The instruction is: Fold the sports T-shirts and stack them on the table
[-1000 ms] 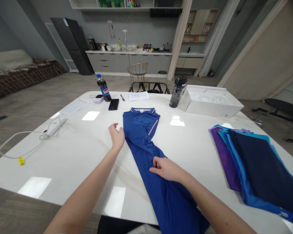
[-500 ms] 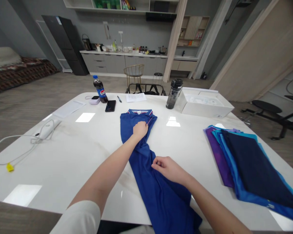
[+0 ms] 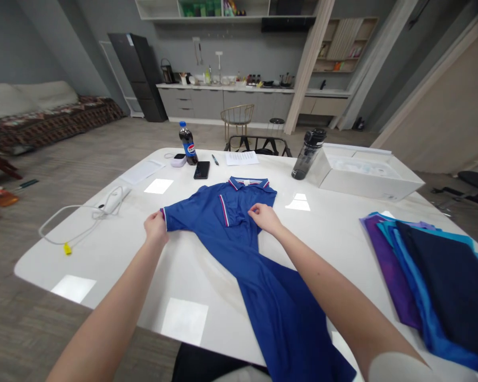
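Note:
A blue polo shirt point(image 3: 231, 249) lies across the table, its striped collar point(image 3: 249, 183) at the far end and its lower part hanging over the near edge. My left hand point(image 3: 156, 227) grips the striped cuff of the sleeve stretched out to the left. Over the upper body of the shirt, my right hand point(image 3: 265, 217) has thumb and fingertips pinched together on the cloth; the exact bit of fabric between them is hard to see. Another red-and-white striped edge point(image 3: 223, 210) shows on the shirt between my hands, with creased cloth beside it.
On the right rests a pile of folded clothes point(image 3: 442, 281), below a white box point(image 3: 366, 178) and a dark bottle point(image 3: 307, 154). A cola bottle point(image 3: 188, 146), a phone point(image 3: 202, 170) and papers point(image 3: 242, 158) stand along the far side. A power strip point(image 3: 113, 200) with cable lies left.
My left hand has moved left, drawing the sleeve out from over the shirt's body. My right hand has shifted up the shirt toward the collar. The camera view has turned slightly left.

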Demonstrator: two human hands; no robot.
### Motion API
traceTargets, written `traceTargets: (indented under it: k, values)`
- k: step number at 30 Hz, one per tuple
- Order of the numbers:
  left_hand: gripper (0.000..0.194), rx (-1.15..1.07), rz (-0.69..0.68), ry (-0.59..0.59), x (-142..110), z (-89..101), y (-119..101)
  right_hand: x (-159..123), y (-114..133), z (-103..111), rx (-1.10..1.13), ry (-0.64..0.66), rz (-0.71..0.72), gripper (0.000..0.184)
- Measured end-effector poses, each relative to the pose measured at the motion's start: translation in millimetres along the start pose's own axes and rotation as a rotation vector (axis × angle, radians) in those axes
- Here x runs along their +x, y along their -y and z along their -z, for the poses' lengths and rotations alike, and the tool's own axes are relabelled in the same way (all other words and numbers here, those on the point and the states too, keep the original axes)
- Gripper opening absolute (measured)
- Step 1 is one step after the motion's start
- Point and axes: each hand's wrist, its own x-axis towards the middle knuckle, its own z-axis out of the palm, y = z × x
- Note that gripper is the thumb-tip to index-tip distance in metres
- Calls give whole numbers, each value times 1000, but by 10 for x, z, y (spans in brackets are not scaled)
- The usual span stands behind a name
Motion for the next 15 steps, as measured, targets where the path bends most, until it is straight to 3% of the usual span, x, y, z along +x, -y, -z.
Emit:
traceTargets:
  k: [2,3,5,7,9,10,13,15]
  values:
    - [18,221,-195,-113,5,115,-30,123,171,-134,-71,2,25,17]
    - [25,342,-326,-104,-41,114,-53,161,255,-201,-104,7,55,19]
    - [33,567,-608,108,-190,12,-74,208,412,-339,-168,11,126,26]
    - [39,802,-739,423,-355,-161,-33,230,546,-491,-238,7,140,39]
    - [50,1028,-711,574,-476,-319,66,243,648,-643,-319,-2,88,51]
    - [57,1117,-670,593,-512,-374,123,249,684,-709,-359,-8,57,53]
    - [70,1261,-577,601,-533,-427,254,273,717,-798,-419,4,14,37]
    - [73,1287,-575,610,-514,-407,283,298,645,-705,-387,7,9,28]
